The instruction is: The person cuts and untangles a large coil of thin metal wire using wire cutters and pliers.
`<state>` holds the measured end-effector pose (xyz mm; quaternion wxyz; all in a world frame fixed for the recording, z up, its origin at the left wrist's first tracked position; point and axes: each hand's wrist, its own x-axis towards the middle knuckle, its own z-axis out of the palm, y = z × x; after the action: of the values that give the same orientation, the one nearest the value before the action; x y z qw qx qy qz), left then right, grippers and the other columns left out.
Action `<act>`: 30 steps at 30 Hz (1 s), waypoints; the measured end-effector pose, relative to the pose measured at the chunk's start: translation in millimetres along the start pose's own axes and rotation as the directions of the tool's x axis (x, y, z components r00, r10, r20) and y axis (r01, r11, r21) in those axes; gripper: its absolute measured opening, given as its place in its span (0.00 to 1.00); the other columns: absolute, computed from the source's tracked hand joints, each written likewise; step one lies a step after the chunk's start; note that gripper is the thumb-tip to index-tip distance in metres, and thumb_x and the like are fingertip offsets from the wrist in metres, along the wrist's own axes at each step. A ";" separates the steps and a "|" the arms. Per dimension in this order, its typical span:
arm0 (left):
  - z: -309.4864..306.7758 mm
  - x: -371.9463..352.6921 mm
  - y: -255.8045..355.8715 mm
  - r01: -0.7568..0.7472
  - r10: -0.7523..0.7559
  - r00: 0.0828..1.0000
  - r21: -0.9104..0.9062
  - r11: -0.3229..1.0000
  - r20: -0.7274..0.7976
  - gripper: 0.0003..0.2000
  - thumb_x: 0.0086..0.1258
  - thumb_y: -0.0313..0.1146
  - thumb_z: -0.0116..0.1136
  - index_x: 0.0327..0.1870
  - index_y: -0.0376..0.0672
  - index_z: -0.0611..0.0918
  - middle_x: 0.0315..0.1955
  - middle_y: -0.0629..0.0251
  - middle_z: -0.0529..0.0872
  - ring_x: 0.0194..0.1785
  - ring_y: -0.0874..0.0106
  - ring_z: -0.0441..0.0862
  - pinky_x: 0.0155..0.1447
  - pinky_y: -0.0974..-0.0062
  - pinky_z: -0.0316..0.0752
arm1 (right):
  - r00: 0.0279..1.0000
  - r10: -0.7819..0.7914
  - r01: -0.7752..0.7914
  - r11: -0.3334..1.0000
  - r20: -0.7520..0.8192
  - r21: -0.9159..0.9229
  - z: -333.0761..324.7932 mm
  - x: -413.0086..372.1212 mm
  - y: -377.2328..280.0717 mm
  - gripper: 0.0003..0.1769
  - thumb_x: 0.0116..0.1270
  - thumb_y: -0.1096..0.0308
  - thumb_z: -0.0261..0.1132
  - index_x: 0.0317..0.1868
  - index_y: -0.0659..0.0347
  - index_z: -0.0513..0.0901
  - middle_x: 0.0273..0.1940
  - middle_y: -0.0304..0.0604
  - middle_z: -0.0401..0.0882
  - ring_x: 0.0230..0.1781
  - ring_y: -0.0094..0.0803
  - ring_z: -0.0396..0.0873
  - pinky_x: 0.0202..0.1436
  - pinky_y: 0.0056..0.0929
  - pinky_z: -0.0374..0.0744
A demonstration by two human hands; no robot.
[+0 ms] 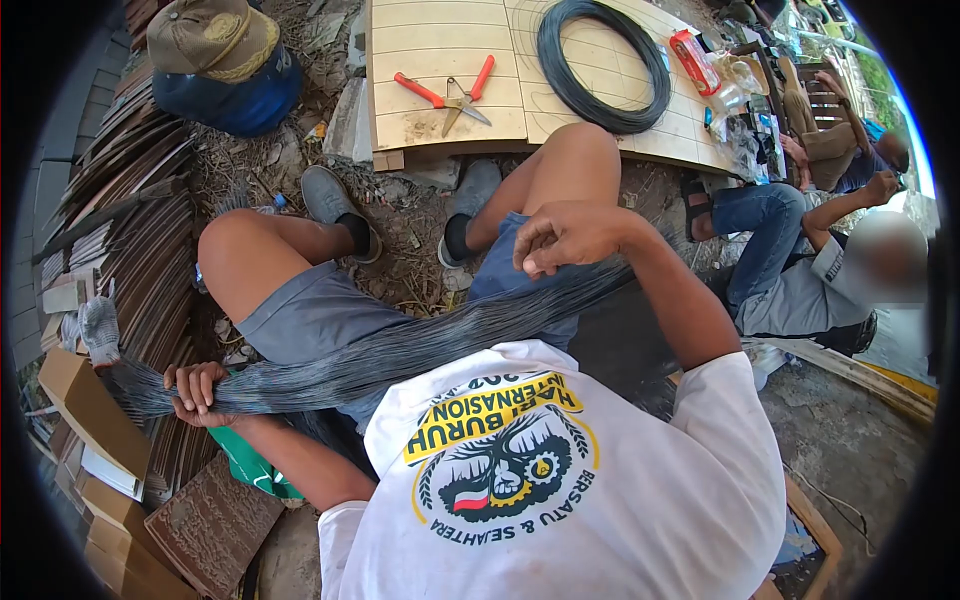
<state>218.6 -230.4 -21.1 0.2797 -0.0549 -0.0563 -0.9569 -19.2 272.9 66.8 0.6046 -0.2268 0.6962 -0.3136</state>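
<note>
A long, thick bundle of thin dark wires lies across my lap, from the far left to beyond my right thigh. My left hand is closed around the bundle near its left end, where the wire tips fan out. My right hand hovers over my right thigh, just above the other end of the bundle. Its fingers are curled in with the tips close together; anything between them is too small to make out. Red-handled snips lie with handles spread on the board in front of me, beside a coil of dark wire.
The low wooden board also bears a red packet and plastic bags. Stacked thin slats, a cap on a blue container and cardboard boxes stand at left. Another person sits close at right, with more people behind.
</note>
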 end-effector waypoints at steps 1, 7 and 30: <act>1.0 0.1 -0.7 0.008 -0.008 1.000 0.011 1.000 0.009 0.12 0.67 0.24 0.61 0.48 0.41 0.73 0.20 0.73 0.76 0.18 0.83 0.75 0.27 0.82 0.73 | 1.000 -0.002 0.002 1.000 -0.001 -0.001 -0.8 -5.5 0.2 0.20 0.73 0.56 0.65 0.52 0.67 0.84 0.38 0.42 0.87 0.36 0.26 0.83 0.41 0.27 0.80; 1.7 1.5 1.5 0.025 -0.025 1.000 0.041 0.999 0.001 0.11 0.68 0.24 0.60 0.49 0.40 0.73 0.21 0.73 0.76 0.19 0.82 0.73 0.28 0.82 0.72 | 0.987 0.119 -0.091 0.968 -0.109 0.233 -12.0 -25.1 -5.5 0.27 0.76 0.48 0.60 0.50 0.68 0.84 0.39 0.46 0.89 0.34 0.29 0.85 0.42 0.28 0.82; -3.6 0.3 10.6 0.103 -0.105 0.994 0.106 0.989 0.009 0.11 0.73 0.28 0.56 0.51 0.40 0.71 0.23 0.73 0.73 0.22 0.82 0.72 0.35 0.79 0.71 | 0.721 0.008 0.109 0.986 -0.693 0.125 1.2 -56.6 11.2 0.17 0.79 0.62 0.58 0.55 0.67 0.83 0.47 0.43 0.87 0.43 0.27 0.84 0.48 0.26 0.82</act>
<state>223.8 -239.9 -23.8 0.2316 -0.0440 -0.1115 -0.9654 -7.9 319.9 98.4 0.3087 -0.0641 0.8378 -0.4458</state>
